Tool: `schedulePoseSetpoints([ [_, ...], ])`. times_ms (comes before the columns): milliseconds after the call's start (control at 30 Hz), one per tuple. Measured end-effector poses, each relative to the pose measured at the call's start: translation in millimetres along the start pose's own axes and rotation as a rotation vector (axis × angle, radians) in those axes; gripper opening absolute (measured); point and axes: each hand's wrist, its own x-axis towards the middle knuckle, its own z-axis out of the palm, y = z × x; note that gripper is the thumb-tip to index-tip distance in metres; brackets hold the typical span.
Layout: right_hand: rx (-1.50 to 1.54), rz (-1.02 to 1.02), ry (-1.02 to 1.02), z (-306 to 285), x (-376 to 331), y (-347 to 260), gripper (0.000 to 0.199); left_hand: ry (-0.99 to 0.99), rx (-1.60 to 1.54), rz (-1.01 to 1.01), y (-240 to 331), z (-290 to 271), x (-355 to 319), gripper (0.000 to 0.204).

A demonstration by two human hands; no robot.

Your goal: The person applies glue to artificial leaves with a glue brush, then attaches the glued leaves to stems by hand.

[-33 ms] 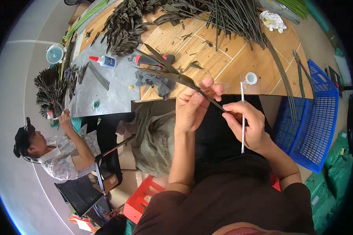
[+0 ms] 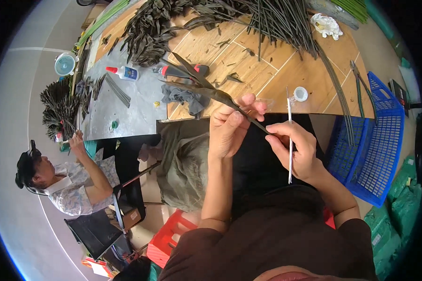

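Note:
My left hand [image 2: 226, 133] pinches a dark brown leafy stem [image 2: 219, 96] between thumb and fingers. Its long pointed leaves fan out to the upper left, over the table's front edge. At the stem's lower right end, the thumb and forefinger of my right hand [image 2: 299, 149] close on it. A thin white stick [image 2: 290, 161] with a fine dark tip also lies in the right hand, tucked upright between the fingers. Just beyond that tip, a small round white cup [image 2: 300, 94] stands on the table.
Piles of dark leaves [image 2: 147, 35] and bare dark stems [image 2: 281, 23] cover the far table [image 2: 309, 70]. A red-capped glue bottle [image 2: 126, 73], a grey cloth [image 2: 187, 98] and pliers [image 2: 356, 72] lie about. A blue basket [image 2: 375, 145] stands right; a co-worker [image 2: 70, 185] sits left.

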Motion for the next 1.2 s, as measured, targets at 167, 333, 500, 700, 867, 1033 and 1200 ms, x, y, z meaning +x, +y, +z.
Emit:
schedulePoseSetpoints([
  [167,0.010,0.037,-0.013,4.5,-2.7,-0.9,0.024,0.058,-0.056,-0.014,1.0,-10.5,-4.2,0.033],
  [333,-0.005,0.033,-0.031,9.2,-4.3,-3.8,0.023,0.137,-0.076,0.029,4.2,-16.6,-7.1,0.024],
  [500,0.023,0.039,-0.049,-10.4,-2.7,2.5,0.027,0.340,-0.092,-0.067,4.9,-17.3,-5.5,0.011],
  [700,0.239,0.113,0.176,-43.2,-1.1,1.8,0.037,0.417,-0.121,-0.196,-13.3,-4.9,-6.0,0.013],
  [867,0.348,0.177,0.063,-37.9,-4.8,-7.2,0.039,0.324,-0.174,-0.273,-28.0,8.3,-6.6,0.011],
  [1033,0.383,0.189,0.071,-36.9,-7.3,-7.0,0.038,0.294,-0.197,-0.300,-32.5,16.4,-6.8,0.012],
  [1200,0.346,0.173,0.035,-41.9,-9.0,-2.7,0.036,0.287,-0.218,-0.280,-35.7,20.3,-5.7,0.014],
])
